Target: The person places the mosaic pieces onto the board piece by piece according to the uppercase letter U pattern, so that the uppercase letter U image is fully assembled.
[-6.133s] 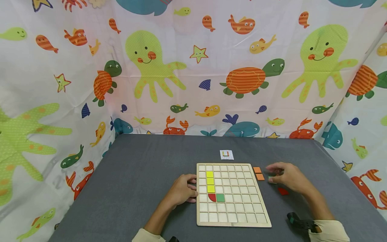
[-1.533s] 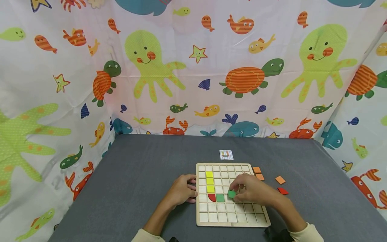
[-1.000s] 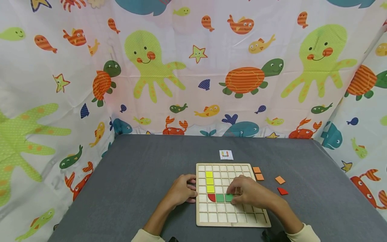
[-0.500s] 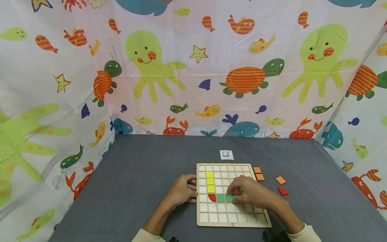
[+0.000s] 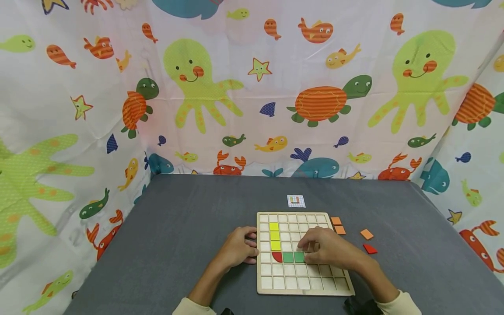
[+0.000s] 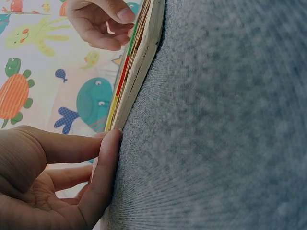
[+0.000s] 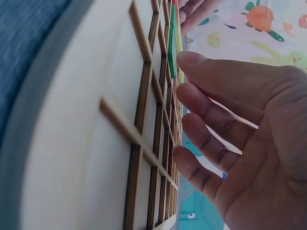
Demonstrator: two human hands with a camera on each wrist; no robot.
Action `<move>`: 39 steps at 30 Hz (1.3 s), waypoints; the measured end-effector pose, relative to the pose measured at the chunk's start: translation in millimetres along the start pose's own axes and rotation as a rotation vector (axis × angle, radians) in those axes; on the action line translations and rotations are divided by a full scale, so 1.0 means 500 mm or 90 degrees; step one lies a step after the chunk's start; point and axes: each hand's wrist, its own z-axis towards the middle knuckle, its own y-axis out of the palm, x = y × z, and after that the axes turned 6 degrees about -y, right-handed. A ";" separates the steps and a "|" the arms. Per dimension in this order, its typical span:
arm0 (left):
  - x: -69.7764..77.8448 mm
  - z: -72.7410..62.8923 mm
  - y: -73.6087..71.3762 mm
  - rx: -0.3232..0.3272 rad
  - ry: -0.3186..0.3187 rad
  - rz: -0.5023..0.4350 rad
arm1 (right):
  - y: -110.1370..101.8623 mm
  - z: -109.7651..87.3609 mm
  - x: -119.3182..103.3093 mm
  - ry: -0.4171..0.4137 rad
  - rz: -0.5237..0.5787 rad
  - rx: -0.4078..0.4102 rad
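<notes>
A wooden grid board lies on the grey table. My left hand grips its left edge, thumb and fingertips at the rim; the left wrist view shows the same grip from low down. Three yellow tiles form a column in the cells. Below them sit a red quarter-round tile and two green tiles in a row. My right hand hovers over the board beside the right-hand green tile, holding nothing. In the right wrist view its loosely bent fingers are apart from the tiles.
Two orange tiles lie against the board's right edge. Farther right are another orange tile and a red piece. A small printed pattern card lies behind the board. A sea-animal curtain surrounds the table.
My right hand has carried a green tile from the right onto the board, set it beside the other green tile and let it go. My left hand has stayed on the board's edge.
</notes>
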 end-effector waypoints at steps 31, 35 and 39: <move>0.005 0.003 0.001 0.003 -0.014 -0.001 | -0.058 -0.074 0.067 0.049 -0.016 0.135; 0.007 0.002 0.001 0.002 -0.014 -0.001 | -0.068 -0.090 0.073 0.068 -0.032 0.143; 0.007 -0.001 0.001 -0.001 -0.012 -0.002 | -0.079 -0.108 0.082 0.081 -0.061 0.149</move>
